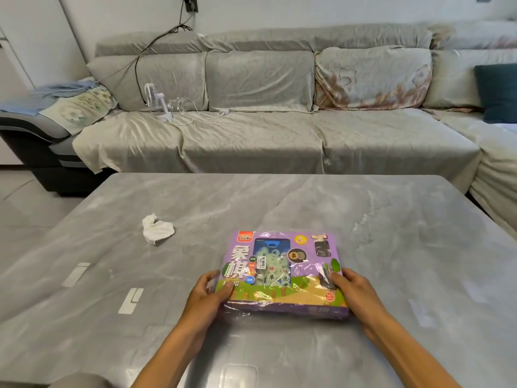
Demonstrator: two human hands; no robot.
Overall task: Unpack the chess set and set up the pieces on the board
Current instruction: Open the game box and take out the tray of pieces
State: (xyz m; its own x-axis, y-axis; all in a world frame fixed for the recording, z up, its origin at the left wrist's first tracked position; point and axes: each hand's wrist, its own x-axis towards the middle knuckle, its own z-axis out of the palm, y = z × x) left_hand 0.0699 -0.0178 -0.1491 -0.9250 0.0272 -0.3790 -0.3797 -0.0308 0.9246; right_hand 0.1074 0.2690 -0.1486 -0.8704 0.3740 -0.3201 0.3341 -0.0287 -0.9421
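Currently the flat purple cardboard chess set box (pixel 284 271), sealed in clear shrink wrap, lies flat near the front centre of the grey marbled bench (pixel 363 219); its printed lid faces up, with large Chinese characters at the left and a clear window in the middle through which pale green round pieces are visible; the wrap is unbroken as far as the view shows, and glare runs across its lower half.

The left hand (pixel 211 289) holds the box at its near left corner; the thumb lies on the lid and the other fingers curl round the left edge, so this grip is grasping the box; the right hand (pixel 354 289) holds the near right corner in the same manner, thumb on top, fingers wrapped about the right edge; this grip is likewise grasping the box; both forearms reach in from the bottom of the view.

A crumpled white paper tissue (pixel 156 229) lies on the bench to the left of the box and well apart from it; two pale strips of tape (pixel 131 301) are stuck on the bench surface nearer the left edge.

Beyond the bench stands a long sofa under a grey-green patterned cover (pixel 251 135); a small white desk fan (pixel 156 100) rests on its seat at the left, with a black cable (pixel 140 68) running up the backrest to the wall; a dark teal cushion (pixel 499 92) sits at the far right.
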